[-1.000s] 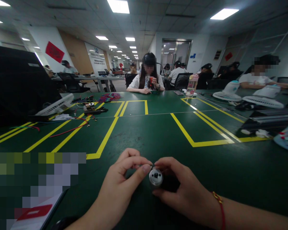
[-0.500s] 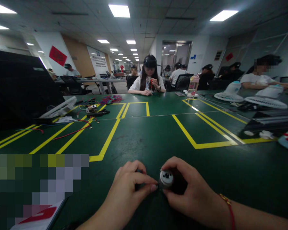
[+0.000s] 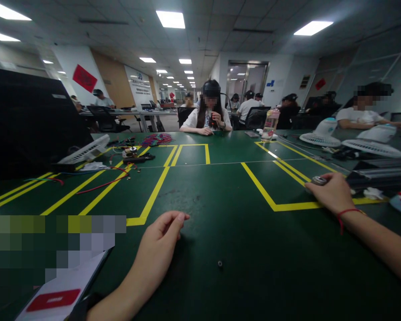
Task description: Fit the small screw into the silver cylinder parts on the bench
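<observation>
My right hand (image 3: 334,194) has its fingers and thumb around a small round metal motor housing (image 3: 319,179), at the right over the yellow tape lines. My left hand (image 3: 165,232) is above the table left of centre, closed, with the thumb pressed to the forefinger. Whether anything sits in that pinch is hidden. Between the two hands and nearer to me, a tiny dark metal ring (image 3: 220,264) lies on the green table (image 3: 200,196), touched by neither hand.
At left lie a phone (image 3: 83,272), red wires (image 3: 110,180), a small motor (image 3: 130,152) and a black monitor (image 3: 30,125). Dark metal profiles (image 3: 381,174) and white fans (image 3: 321,133) are at right. A person (image 3: 207,111) sits opposite, near a pink bottle (image 3: 270,125).
My right hand has carried the motor housing away to the right. My left hand has drawn back to the left and up. The tiny metal ring now shows on the table.
</observation>
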Action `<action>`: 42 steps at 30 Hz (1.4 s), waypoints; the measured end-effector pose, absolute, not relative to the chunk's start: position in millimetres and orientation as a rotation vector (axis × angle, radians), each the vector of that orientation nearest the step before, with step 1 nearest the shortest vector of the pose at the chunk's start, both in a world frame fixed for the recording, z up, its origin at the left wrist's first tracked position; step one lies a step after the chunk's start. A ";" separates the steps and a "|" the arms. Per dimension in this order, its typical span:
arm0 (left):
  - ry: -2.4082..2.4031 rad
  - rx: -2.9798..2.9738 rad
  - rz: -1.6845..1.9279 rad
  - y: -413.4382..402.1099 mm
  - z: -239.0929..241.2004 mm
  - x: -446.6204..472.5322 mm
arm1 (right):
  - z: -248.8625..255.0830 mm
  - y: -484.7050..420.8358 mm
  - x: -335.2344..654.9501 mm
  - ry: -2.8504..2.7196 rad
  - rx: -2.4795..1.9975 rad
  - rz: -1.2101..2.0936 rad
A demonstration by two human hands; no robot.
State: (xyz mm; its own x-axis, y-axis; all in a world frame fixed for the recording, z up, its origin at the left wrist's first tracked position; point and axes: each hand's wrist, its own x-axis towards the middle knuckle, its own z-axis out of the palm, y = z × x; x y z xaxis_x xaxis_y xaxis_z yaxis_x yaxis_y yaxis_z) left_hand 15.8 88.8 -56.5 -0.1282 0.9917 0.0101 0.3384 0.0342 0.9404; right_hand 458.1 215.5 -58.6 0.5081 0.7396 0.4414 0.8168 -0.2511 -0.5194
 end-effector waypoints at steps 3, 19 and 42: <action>1.583 1.401 1.113 86.7 -54.9 18.3 | -47.8 200.4 427.4 -1.312 -2.042 -0.397; 1.638 1.545 1.052 85.3 -48.3 22.9 | -12.0 132.0 293.1 -2.148 -1.298 -0.045; 1.628 1.563 1.036 85.5 -46.5 24.0 | -0.1 219.6 486.9 -1.637 -2.408 0.017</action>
State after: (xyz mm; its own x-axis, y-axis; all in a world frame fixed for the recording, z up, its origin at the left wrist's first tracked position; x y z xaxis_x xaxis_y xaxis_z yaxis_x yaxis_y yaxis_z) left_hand 24.0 85.5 -46.5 -0.0816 0.9943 0.0688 0.4839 -0.0208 0.8749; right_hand 486.9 219.6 -0.1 0.3763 0.9189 0.1184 0.9163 -0.3501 -0.1947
